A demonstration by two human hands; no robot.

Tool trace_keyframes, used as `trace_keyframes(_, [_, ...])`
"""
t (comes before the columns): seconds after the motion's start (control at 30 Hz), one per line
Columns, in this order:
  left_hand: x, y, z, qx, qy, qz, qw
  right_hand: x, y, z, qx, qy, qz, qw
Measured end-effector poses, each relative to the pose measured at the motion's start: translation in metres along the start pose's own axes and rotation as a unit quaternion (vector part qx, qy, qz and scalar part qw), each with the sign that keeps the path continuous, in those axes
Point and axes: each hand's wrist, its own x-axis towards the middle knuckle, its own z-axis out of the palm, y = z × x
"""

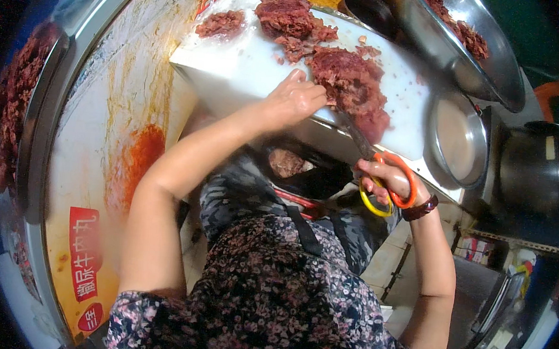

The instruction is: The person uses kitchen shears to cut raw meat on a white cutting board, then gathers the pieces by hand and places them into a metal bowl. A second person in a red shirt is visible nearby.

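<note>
My right hand [391,180] grips a pair of scissors [366,149] with one orange and one yellow handle; the blades point up to the left and reach the lower edge of a piece of dark red meat [349,84]. My left hand [297,98], fingers curled, is at the left edge of that piece and seems to pinch a bit of it. The meat lies on a white board [406,105]. Beyond it is another large piece of meat [287,22], with a smaller heap [220,23] to its left. Where the blade tips end is partly hidden.
A metal bowl of cloudy liquid [457,138] stands at the board's right end. Behind it is a large tilted metal basin [502,54] with meat. A dark container [323,177] holding a lump sits below the board, above my lap. A stained panel [117,129] stands left.
</note>
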Motion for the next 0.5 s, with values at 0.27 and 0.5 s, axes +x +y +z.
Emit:
trace_keyframes(0.27, [0.01,0.027,0.025,-0.59,-0.02,-0.497,0.636,-0.016,-0.016,0.0,-0.512,0.135,-0.164,0.832])
trace_keyframes(0.5, [0.019,0.028,0.02,-0.739,-0.005,-0.546,0.395,-0.016,-0.068,0.014,-0.763,0.212,-0.103,0.602])
